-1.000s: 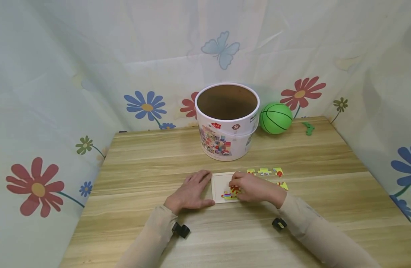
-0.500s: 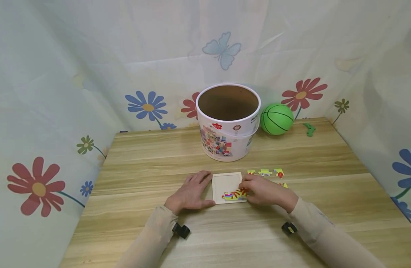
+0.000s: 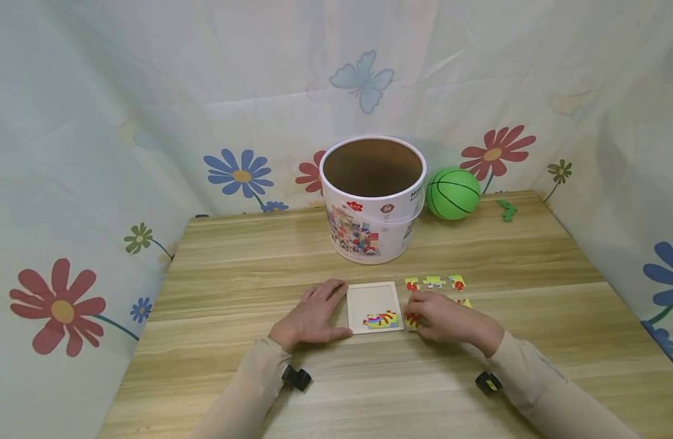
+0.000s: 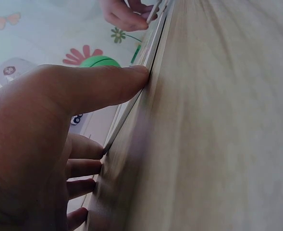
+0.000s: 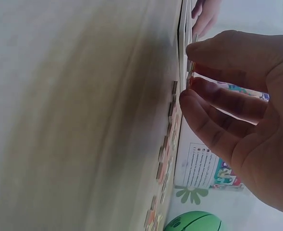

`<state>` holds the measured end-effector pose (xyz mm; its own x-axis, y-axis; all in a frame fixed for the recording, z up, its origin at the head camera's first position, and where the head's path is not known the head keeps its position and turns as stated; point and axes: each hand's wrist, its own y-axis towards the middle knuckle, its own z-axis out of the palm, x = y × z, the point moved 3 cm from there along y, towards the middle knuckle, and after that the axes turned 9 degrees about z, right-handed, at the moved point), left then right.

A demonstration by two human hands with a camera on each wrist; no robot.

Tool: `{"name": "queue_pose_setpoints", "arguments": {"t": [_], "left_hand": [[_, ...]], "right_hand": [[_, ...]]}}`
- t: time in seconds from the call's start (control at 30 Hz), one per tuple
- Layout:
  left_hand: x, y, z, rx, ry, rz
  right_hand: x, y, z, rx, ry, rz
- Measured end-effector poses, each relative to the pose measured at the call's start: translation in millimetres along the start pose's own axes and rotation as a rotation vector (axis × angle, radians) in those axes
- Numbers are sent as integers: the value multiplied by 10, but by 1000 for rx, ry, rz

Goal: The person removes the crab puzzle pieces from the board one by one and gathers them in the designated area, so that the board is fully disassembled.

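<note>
My left hand [image 3: 313, 314] rests on the table with fingers spread. Its thumb and fingertips touch the left edge of a shallow wooden puzzle tray [image 3: 370, 285]. Along the tray's lower side lie joined puzzle pieces [image 3: 383, 320] in yellow, red and rainbow colours. Just right of the tray, my right hand [image 3: 446, 318] pinches a red and yellow puzzle piece [image 3: 411, 323] between thumb and fingers. That thin piece appears edge-on in the right wrist view, partly covered by the fingertips. Beyond the right hand lie loose puzzle pieces [image 3: 433, 281], some hidden behind it.
A large white bucket [image 3: 369, 228] stands behind the tray. To its right sit a green ball [image 3: 453, 194] and a small green toy [image 3: 507, 210]. The wooden table [image 3: 249, 256] meets a flower-printed cloth [image 3: 166, 110] at the back and sides.
From over the tray, my right hand has moved right, past the tray's right edge, with a puzzle piece in its fingers. The joined pieces in the tray are uncovered now. My left hand stays put.
</note>
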<state>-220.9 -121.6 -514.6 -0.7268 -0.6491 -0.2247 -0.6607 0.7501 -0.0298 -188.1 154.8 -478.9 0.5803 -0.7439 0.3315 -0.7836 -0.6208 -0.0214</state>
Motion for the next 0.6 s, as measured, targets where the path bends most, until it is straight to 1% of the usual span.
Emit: {"name": "queue_pose_setpoints", "arguments": {"t": [0.23,0.4,0.6], "left_hand": [[15,14,19,4,5,-7],[18,17,29,11,5,-10],[14,12,29,1,2,-9]], "right_hand": [[-9,-92,9,-27,-17,6],[-3,-146,6,9,-20,45],[-12,-212,11,22,-20,53]]}}
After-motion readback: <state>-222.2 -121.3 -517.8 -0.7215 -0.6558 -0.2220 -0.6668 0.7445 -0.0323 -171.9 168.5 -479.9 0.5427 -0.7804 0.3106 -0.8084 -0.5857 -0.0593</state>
